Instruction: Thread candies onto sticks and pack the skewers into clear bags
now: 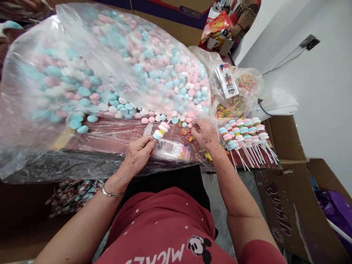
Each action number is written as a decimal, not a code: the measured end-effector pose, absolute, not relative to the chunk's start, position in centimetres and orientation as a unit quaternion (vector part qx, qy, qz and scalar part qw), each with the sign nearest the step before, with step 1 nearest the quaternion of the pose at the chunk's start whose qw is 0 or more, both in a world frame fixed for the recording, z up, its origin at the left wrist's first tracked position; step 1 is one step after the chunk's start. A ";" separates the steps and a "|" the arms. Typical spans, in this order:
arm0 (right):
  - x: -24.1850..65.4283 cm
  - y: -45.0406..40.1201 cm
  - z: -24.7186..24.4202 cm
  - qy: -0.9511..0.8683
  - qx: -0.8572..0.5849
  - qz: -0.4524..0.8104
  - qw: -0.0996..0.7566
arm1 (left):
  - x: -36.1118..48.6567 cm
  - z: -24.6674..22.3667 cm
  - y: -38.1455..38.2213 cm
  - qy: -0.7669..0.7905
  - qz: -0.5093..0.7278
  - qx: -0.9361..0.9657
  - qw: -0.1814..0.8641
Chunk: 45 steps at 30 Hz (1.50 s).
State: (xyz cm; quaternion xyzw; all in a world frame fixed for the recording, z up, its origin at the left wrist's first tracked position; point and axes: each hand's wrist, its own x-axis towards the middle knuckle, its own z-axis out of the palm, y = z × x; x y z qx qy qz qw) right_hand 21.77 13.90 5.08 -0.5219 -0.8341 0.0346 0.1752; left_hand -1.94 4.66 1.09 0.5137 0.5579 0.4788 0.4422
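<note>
Pinched in my left hand (139, 154) is a candy skewer (161, 131) of pink, white and blue marshmallows with a yellow piece between them. Its stick is mostly hidden by the fingers. My right hand (205, 135) has its fingers curled and pressed together beside loose gummy rings (188, 131) and small marshmallows. Whatever its fingertips hold is too small to make out. Below the skewer lie printed clear wrappers (172, 149). Finished-looking skewers (243, 134) rest in a stacked row right of my right hand, white sticks toward me.
A huge clear bag of pastel marshmallows (132, 62) covers the back and left of the table (110, 137). Behind the skewers are a bag of gummy rings (233, 106) and a packet stack (227, 80). Cardboard boxes (286, 205) stand right; another box with wrapped sweets (74, 196) sits below left.
</note>
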 end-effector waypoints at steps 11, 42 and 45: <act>20.0 14.6 4.0 -0.924 -0.369 0.030 0.093 | -1.9 1.5 4.7 0.554 0.477 0.519 0.442; 17.4 14.0 4.7 -0.469 -0.433 0.602 0.480 | -1.6 2.6 5.1 0.550 0.411 0.594 0.419; 17.2 13.7 4.7 -0.478 -0.424 0.600 0.481 | -1.5 2.7 5.2 0.552 0.414 0.590 0.420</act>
